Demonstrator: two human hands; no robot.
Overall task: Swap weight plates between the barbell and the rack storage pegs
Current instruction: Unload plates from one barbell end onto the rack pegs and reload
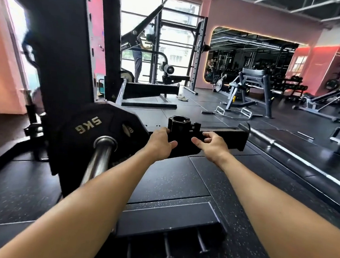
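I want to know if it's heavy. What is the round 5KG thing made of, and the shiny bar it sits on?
The 5KG plate looks like matte black rubber or a coated surface, dull with raised pale lettering; a metal core is possible but hidden. The barbell sleeve looks like bare polished steel, silver with bright reflections.

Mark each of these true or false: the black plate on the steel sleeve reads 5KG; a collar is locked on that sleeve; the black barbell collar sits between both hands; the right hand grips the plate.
1. The black weight plate on the steel barbell sleeve reads 5KG. True.
2. A collar is locked on that sleeve. False: the sleeve end is bare.
3. The black barbell collar sits between the left hand and right hand. True.
4. The right hand grips the plate. False: it is beside the collar.
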